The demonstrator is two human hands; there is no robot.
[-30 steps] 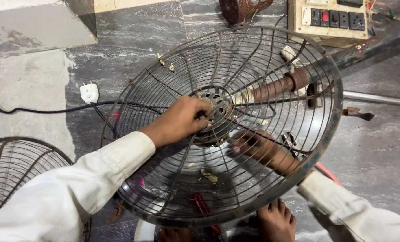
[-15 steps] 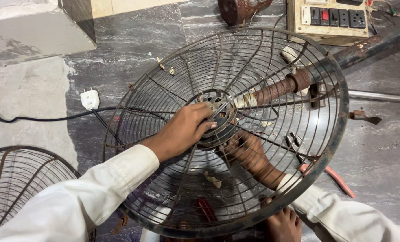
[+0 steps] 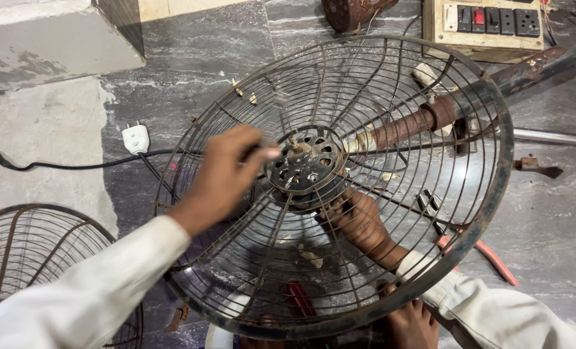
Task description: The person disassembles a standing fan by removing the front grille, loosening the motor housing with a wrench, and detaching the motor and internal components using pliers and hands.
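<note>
Item: rusty round fan guard (image 3: 494, 161), wire cage, fills centre/right of frame, tilted over the stone floor (image 3: 191, 58).
- Hub plate (image 3: 304, 168): centre of frame, holed disc w/ small stud on top.
- Left hand (image 3: 226, 174): above the wires, centre-left, fingers half curled, fingertips at hub plate's left edge; grasps nothing I can make out.
- Right hand (image 3: 352, 216): under the cage, below hub, clenched round something at hub underside; what exactly, can't tell thru the wires.
- Bare foot (image 3: 410, 323): bottom of frame, right against guard's lower rim.
- Also: white plug (image 3: 136, 138) w/ black cord, left; second guard (image 3: 36, 258), lower left; switch board (image 3: 488, 26), top right; rusty pipe (image 3: 417, 123) running from upper right toward hub.

Risks (judgement): guard looks held at hub only, so a slack grip could drop the rim onto the foot. Rusty wire ends may cut fingers. Small hub hardware may fall thru the cage, get lost on floor.
</note>
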